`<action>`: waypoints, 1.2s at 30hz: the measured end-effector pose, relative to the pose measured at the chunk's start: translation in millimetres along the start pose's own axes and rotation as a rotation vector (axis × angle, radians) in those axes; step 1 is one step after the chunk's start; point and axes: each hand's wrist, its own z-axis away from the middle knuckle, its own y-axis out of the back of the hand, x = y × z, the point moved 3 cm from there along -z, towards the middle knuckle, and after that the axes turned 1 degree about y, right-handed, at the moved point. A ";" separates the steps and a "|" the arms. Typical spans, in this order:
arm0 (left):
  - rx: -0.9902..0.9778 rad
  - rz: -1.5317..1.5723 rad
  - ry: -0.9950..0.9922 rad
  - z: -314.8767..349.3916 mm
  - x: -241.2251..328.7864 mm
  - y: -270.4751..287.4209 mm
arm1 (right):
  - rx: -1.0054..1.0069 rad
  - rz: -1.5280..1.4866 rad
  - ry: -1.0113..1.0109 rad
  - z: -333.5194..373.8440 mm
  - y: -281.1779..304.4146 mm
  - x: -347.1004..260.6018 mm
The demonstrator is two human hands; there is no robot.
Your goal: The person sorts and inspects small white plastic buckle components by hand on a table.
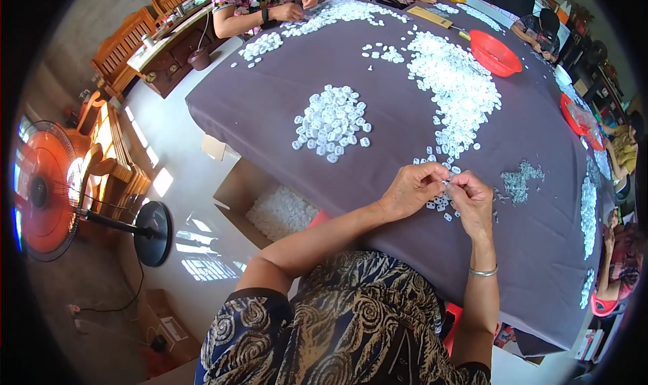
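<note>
My left hand (412, 190) and my right hand (475, 201) meet fingertip to fingertip, just above the dark tablecloth (378, 202). Both pinch at something tiny and pale between them, too small to make out. Beneath the fingers lie scattered small white oval plastic pieces (448, 216), each with what look like slots or holes. Beyond my hands spreads a large heap of the same pieces (455, 81). To the left is a smaller, separate pile (331, 123). Right of my right hand sits a loose heap of thin grey slivers (521, 181), perhaps metal.
A red basin (495, 53) stands past the large heap. An open cardboard box (236, 189) of white pieces is below the table's left edge. A floor fan (50, 189) stands at left. Other people (260, 3) work around the table with more piles.
</note>
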 end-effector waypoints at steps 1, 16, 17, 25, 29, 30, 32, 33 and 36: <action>-0.004 -0.009 -0.006 0.6 -0.7 -0.5 | -0.004 -0.017 0.006 1.0 -0.1 -0.3; 0.035 -0.057 -0.023 -4.2 -16.7 19.8 | -0.017 0.255 0.076 -8.0 -1.1 19.0; 0.057 -0.039 -0.018 -6.1 -20.4 23.4 | -0.028 0.296 0.087 -8.2 -1.6 19.7; 0.147 -0.005 0.077 -9.5 -31.5 23.6 | -0.359 0.234 -0.088 -0.1 -4.8 14.4; 0.143 -0.012 0.071 -8.6 -33.6 27.1 | -0.541 0.350 -0.117 6.1 -14.7 10.1; 0.140 -0.009 0.069 -8.8 -34.3 25.6 | -0.573 0.362 -0.071 5.3 -15.4 8.7; 0.134 -0.043 0.068 -6.8 -34.4 24.1 | -0.570 0.406 -0.066 7.4 -14.4 8.9; 0.133 -0.044 0.068 -7.8 -33.5 24.3 | -0.565 0.435 -0.041 7.7 -14.8 12.1; 0.144 -0.085 0.046 -9.4 -31.1 24.8 | -0.563 0.486 -0.011 7.7 -17.3 8.9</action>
